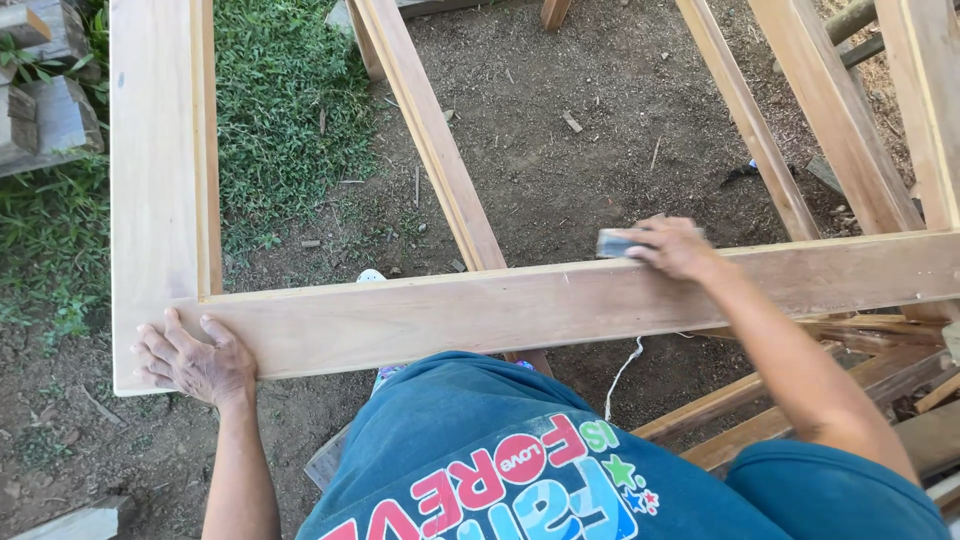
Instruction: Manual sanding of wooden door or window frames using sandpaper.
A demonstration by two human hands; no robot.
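Observation:
A pale wooden frame [430, 315] lies across in front of me, with one long rail running left to right and a side rail [155, 150] going away at the left. My left hand [195, 360] lies flat on the near left corner of the frame, fingers spread. My right hand [675, 247] rests on the far edge of the long rail and presses a small grey sanding piece [612, 243] against the wood. My teal shirt fills the bottom of the view.
More wooden rails [440, 150] [750, 120] slant over bare dirt beyond the frame. Grass [285, 110] grows at the upper left, next to stacked timber offcuts [45, 100]. Loose boards [860, 380] lie at the lower right.

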